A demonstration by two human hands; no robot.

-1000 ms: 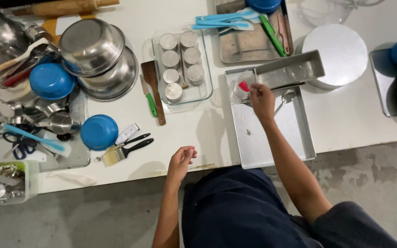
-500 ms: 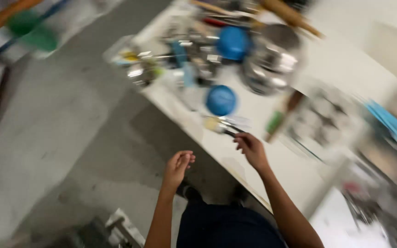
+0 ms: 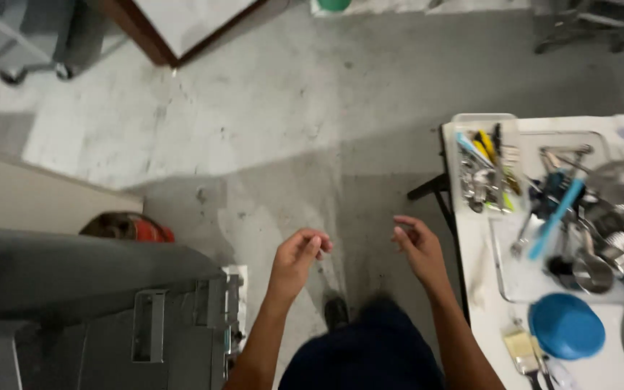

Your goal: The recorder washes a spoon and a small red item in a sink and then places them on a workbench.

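From my remote seat I see that the view has swung away from the worktop: a second ago the right hand was at the steel tray among the baking tins, and now both hands hang over bare grey concrete floor (image 3: 269,123), with the white tabletop (image 3: 482,303) pushed to the right edge of the head view. The left hand (image 3: 297,256) is loosely curled, fingers (image 3: 317,245) bent inward and closed on nothing that I can make out. The right hand (image 3: 419,249) is half open, palm turned toward the left one, fingers relaxed and empty; whatever it touched at the tray a moment ago is no longer with it. The two hands are near each other but apart, and neither touches the tabletop. Nearest the right hand, on the tabletop, are a clear bin of small utensils (image 3: 485,170), a clear tray (image 3: 514,278) holding metal measuring cups and a light blue spatula (image 3: 557,217), a blue bowl (image 3: 565,326) and a pastry brush (image 3: 523,350) at the near edge. To the left stands a grey metal cabinet (image 3: 95,318), with something red-orange (image 3: 128,227) behind it. I judge that the person has turned from the work with nothing in hand.
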